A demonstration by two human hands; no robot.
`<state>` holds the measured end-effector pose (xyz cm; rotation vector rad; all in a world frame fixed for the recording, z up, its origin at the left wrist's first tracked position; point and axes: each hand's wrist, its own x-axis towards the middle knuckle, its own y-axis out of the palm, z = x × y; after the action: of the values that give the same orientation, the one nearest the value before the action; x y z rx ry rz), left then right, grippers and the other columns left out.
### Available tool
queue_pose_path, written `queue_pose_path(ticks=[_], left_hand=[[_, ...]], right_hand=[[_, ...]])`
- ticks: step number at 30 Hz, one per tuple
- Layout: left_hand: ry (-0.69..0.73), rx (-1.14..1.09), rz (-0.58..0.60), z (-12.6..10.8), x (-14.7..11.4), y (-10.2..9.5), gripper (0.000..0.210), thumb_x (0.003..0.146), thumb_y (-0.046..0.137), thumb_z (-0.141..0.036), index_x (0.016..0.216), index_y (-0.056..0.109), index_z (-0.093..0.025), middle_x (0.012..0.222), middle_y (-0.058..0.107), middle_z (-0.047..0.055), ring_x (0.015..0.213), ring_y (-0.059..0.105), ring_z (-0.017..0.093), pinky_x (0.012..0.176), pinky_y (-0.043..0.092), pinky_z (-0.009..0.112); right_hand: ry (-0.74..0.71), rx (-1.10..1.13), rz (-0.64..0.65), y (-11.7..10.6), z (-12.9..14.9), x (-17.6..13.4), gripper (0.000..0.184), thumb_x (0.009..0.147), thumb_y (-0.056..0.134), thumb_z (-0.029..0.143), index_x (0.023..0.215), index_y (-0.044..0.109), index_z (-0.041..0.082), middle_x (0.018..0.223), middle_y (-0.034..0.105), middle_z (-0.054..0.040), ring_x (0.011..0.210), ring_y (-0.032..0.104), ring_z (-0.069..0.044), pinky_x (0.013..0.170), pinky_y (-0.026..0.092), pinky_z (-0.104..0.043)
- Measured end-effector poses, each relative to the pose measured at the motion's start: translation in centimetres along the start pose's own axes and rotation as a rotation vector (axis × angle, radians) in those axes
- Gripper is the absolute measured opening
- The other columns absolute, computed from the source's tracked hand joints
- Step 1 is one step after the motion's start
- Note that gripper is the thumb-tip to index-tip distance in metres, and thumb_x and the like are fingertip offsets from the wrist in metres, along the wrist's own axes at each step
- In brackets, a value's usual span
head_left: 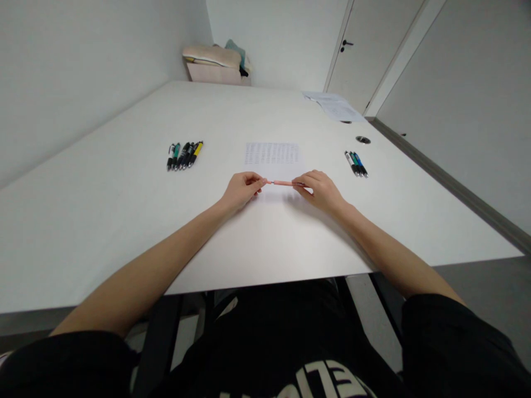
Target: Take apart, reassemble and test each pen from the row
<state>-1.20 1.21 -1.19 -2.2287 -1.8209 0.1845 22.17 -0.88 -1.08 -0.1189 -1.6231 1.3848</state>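
Observation:
Between my two hands a slim pink pen (283, 183) is held level above a printed sheet of paper (271, 153). My left hand (244, 189) pinches its left end between thumb and fingers. The other end is gripped in the fingers of my right hand (318, 189), which cover part of it. A small darker section shows in the pen close to my left fingertips; whether the pen is in one piece or two there, I cannot tell. Columns of small print run across the sheet.
Several pens (185, 156) lie side by side on the white table (124, 221) at left. At right lies a smaller row of pens (357, 164). Papers (335, 106) and a round metal fitting (363, 140) are farther back. Cushions (213, 56) sit beyond the far edge.

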Motion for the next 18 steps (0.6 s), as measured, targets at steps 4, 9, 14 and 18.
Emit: queue_pose_path(ticks=[4,9,14,18], left_hand=[[-0.015,-0.003,-0.022,0.04,0.05,0.07,0.026,0.070,0.065,-0.038,0.074,0.063,-0.012,0.055,0.054,0.000,0.044,0.044,0.006,0.040,0.032,0.019],[-0.003,0.001,-0.021,0.14,0.07,0.05,0.025,0.071,0.065,-0.037,0.074,0.063,-0.012,0.055,0.055,0.000,0.044,0.044,0.006,0.041,0.034,0.019],[0.000,0.008,0.000,-0.08,-0.06,0.14,0.026,0.070,0.066,-0.038,0.074,0.063,-0.012,0.056,0.055,0.000,0.045,0.045,0.006,0.042,0.035,0.019],[-0.007,0.008,0.012,-0.23,-0.19,0.25,0.025,0.070,0.066,-0.037,0.072,0.063,-0.012,0.055,0.055,0.000,0.045,0.045,0.006,0.043,0.035,0.019]], right_hand=[[0.002,0.008,0.002,-0.01,0.08,0.03,0.019,0.089,0.045,0.027,0.091,0.062,0.019,0.083,0.067,-0.0066,0.076,0.056,-0.018,0.067,0.038,-0.032],[-0.014,-0.008,-0.012,0.05,0.07,0.02,0.020,0.090,0.044,0.028,0.091,0.062,0.018,0.081,0.066,-0.0060,0.074,0.055,-0.017,0.066,0.038,-0.031],[-0.014,-0.010,-0.011,0.05,-0.02,0.02,0.019,0.089,0.045,0.027,0.090,0.062,0.018,0.081,0.066,-0.0061,0.074,0.055,-0.017,0.066,0.038,-0.031],[-0.023,-0.015,-0.017,-0.05,0.04,0.06,0.018,0.089,0.046,0.027,0.090,0.062,0.018,0.081,0.067,-0.0059,0.074,0.055,-0.017,0.066,0.038,-0.030]])
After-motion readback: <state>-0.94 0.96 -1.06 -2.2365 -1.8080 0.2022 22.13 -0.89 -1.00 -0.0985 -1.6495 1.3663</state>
